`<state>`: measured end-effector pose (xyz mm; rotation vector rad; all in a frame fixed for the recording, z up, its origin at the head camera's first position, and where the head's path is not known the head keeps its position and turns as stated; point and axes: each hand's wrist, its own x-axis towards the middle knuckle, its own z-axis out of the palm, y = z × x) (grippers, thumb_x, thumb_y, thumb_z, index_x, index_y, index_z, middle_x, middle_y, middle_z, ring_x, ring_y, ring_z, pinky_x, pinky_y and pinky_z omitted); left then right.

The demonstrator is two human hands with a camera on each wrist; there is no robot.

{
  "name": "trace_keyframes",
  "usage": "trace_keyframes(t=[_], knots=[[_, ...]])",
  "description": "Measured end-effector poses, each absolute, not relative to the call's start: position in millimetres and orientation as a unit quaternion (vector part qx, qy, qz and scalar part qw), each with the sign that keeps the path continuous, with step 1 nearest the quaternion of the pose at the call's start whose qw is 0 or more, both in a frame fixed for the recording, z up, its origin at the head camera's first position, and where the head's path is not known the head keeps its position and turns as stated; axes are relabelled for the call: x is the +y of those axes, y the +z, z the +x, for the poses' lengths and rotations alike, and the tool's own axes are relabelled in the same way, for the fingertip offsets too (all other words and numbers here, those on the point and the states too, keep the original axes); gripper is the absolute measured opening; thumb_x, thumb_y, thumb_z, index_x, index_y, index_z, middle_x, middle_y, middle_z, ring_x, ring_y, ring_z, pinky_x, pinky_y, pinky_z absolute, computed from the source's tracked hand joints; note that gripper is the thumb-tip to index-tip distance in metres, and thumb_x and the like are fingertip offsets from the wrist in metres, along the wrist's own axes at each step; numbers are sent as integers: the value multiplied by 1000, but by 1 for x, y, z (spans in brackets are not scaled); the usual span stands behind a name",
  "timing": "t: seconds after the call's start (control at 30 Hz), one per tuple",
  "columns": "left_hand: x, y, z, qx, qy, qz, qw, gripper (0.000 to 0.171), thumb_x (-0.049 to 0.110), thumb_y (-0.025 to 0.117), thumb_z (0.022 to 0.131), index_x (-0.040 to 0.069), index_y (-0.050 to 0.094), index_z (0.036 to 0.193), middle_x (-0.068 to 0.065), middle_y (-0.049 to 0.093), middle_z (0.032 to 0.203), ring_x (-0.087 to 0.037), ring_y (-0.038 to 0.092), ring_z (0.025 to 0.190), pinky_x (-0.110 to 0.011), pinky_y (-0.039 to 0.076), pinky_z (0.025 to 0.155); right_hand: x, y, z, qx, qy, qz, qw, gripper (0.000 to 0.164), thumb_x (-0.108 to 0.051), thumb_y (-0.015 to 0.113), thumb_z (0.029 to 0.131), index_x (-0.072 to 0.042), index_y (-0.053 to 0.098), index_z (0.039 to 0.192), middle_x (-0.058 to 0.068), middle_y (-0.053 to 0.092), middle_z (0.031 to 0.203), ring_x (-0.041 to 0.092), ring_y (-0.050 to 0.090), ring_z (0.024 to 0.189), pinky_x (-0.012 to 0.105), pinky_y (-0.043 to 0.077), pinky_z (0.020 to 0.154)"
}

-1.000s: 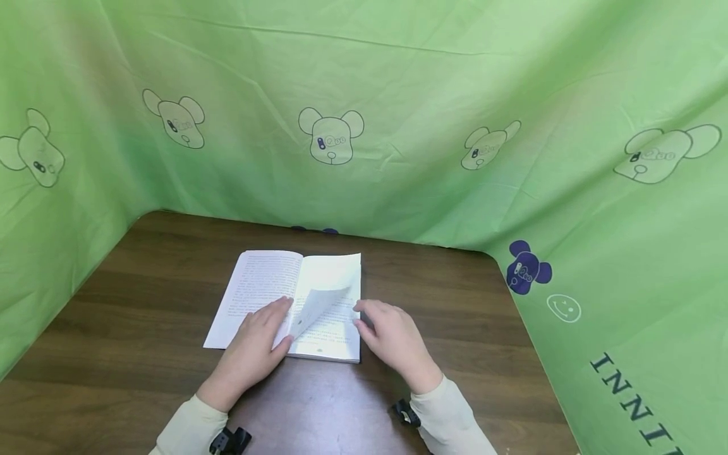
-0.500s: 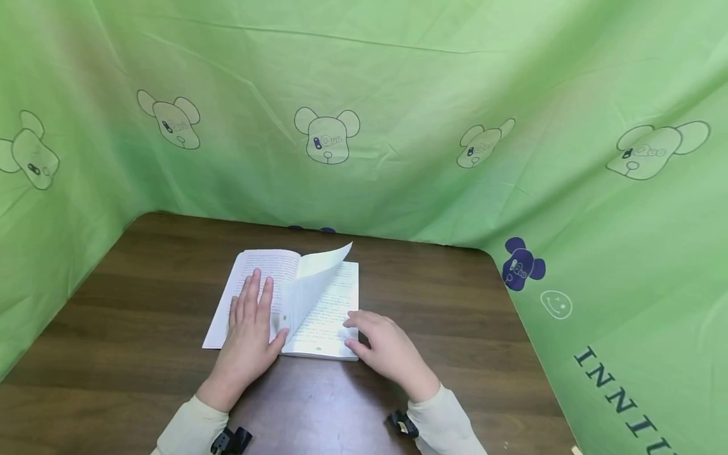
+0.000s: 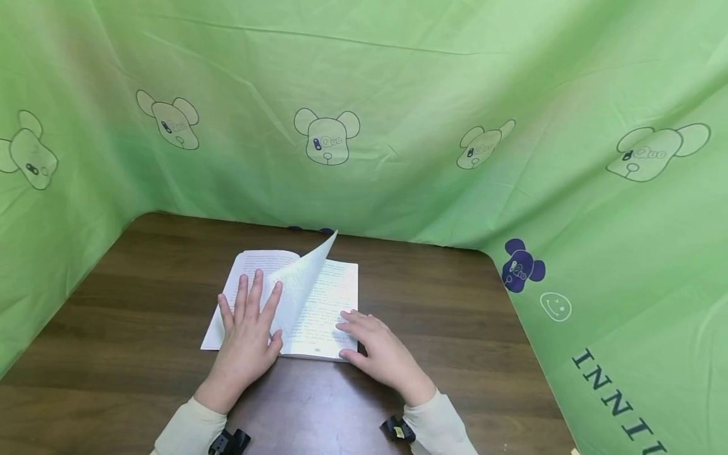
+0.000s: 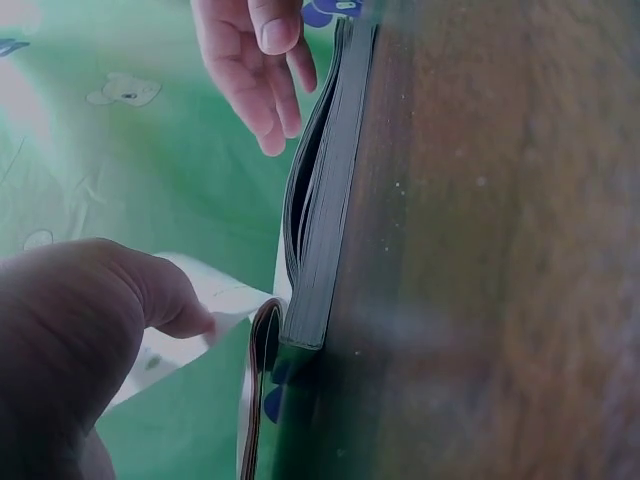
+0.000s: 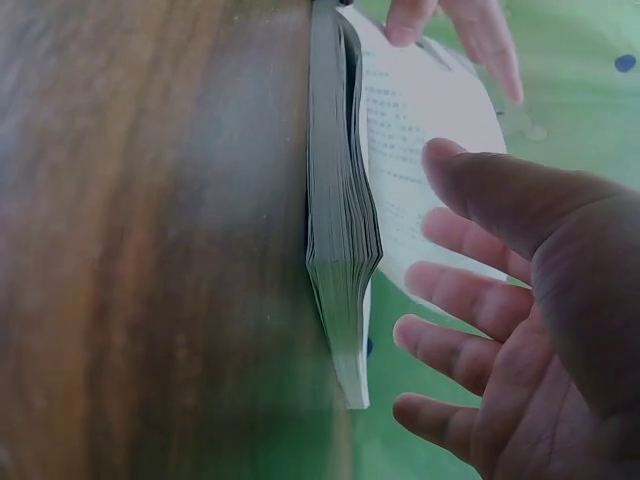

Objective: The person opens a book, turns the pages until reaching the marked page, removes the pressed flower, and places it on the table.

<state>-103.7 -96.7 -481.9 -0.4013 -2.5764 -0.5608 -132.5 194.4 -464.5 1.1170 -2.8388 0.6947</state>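
Observation:
An open book (image 3: 335, 284) with printed pages lies on the table. One leaf (image 3: 298, 278) stands up from it, curving toward the left page with its far corner raised. My left hand (image 3: 246, 338) is over the left page, fingers spread, with the thumb beside the lifted leaf; whether the thumb touches the paper I cannot tell. Over the lower right of the right page is my right hand (image 3: 378, 351), its fingers loosely extended and holding nothing. From the right wrist view, the palm of that hand (image 5: 530, 330) faces the thick page block (image 5: 340, 220), apart from it.
The brown wooden table (image 3: 142, 303) has rounded far corners. A green cloth (image 3: 398, 76) with printed bear heads hangs around its back and sides. Each wrist carries a small black camera, such as the right one (image 3: 398, 430).
The leaf has risen and swung leftward from the right page. My left hand's fingers have moved up and spread over the left page. My right hand has shifted slightly left over the right page.

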Motion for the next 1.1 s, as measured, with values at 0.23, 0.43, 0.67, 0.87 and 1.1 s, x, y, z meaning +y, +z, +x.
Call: trace_keyframes(t=[0.23,0.43,0.67,0.87,1.1], knots=[[-96,-479,-104,-948,-187,-157,205,82,5,71,78,14,45,155,-12,20,171,-41,7,158,-82,0,111,195,-467,-133,-913,197,357,4,52,-35,75,94,-14,63,140,6,52,155,28,46,145,54,32,120],[-95,-476,-102,-958,-199,-157,133,72,0,65,84,14,50,153,-7,29,168,-37,14,158,-75,2,118,194,-467,-132,-915,191,354,3,53,-36,75,93,-14,63,140,6,52,154,28,46,145,56,32,120],[-94,-478,-99,-959,-223,-150,91,62,4,66,88,12,55,148,-9,50,156,-40,32,151,-72,14,118,194,-468,-131,-919,174,354,6,53,-40,76,92,-12,65,137,7,55,152,29,49,143,59,33,118],[-92,-478,-97,-966,-213,-132,57,54,26,70,96,12,56,147,-13,53,153,-44,39,147,-75,25,113,194,-468,-130,-923,149,356,-13,49,-39,75,92,-14,68,134,4,58,149,25,51,142,59,34,117],[-92,-477,-98,-968,-220,-123,21,54,36,70,97,12,60,144,-14,50,156,-44,35,149,-76,22,113,193,-467,-130,-925,131,357,-6,45,-41,76,91,-16,72,129,1,61,147,23,53,140,61,36,115]])
